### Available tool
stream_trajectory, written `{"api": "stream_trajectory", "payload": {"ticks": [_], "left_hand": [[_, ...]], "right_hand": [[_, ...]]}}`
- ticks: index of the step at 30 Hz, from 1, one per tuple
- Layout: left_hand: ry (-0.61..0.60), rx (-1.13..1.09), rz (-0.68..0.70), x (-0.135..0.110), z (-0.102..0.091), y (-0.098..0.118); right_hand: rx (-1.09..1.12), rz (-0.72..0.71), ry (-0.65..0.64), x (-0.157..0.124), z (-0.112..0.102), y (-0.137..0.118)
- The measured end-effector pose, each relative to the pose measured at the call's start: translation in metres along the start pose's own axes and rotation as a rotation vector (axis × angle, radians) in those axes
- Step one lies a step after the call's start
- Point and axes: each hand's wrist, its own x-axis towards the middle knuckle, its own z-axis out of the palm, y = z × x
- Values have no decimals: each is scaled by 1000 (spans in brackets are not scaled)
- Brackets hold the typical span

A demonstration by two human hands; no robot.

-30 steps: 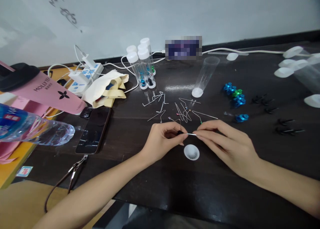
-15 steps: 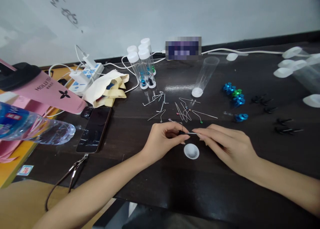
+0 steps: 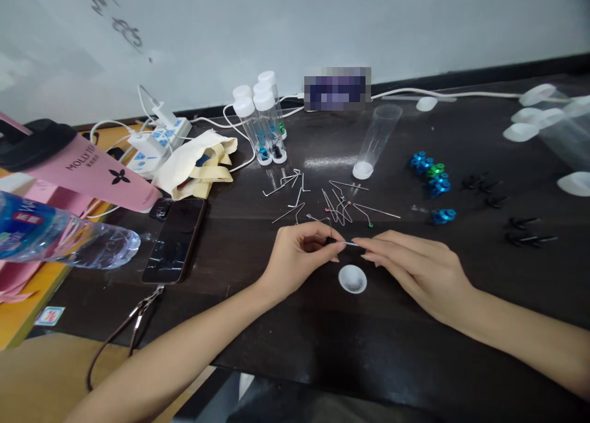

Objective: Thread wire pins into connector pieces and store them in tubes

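Phone (image 3: 174, 241): it lies flat on the dark table (image 3: 286, 349).
Capped tubes (image 3: 263, 125): they stand upright in a group, near the wall.
Left hand (image 3: 295, 257): thumb and fingers are pinching a small black part (image 3: 330, 240), which they mostly hide.
Metal rod (image 3: 349, 243): it is thin and spans between the two hands.
White dish (image 3: 353, 280): it sits just nearer than the rod.
Right hand (image 3: 417, 269): its fingertips grasp the rod's right end.
Blue parts (image 3: 444, 216): they lie beyond this hand.
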Motion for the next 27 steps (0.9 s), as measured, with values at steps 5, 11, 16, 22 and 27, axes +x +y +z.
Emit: {"api": "stream_trajectory", "payload": {"ticks": [5,11,16,22,27], "left_hand": [[-14,79,-1,-2,1,0],[-22,147,28,-4,1,1],[-22,38,-16,0,0,1],[-23,29,-13,-1,0,1],[-22,14,-25,-2,0,1]], "right_hand": [[104,94,-48,0,-2,0],[175,283,-86,1,-4,0],[-15,111,21,3,-2,-1],[-14,57,8,-1,-1,2],[48,61,-22,2,-2,0]]}}
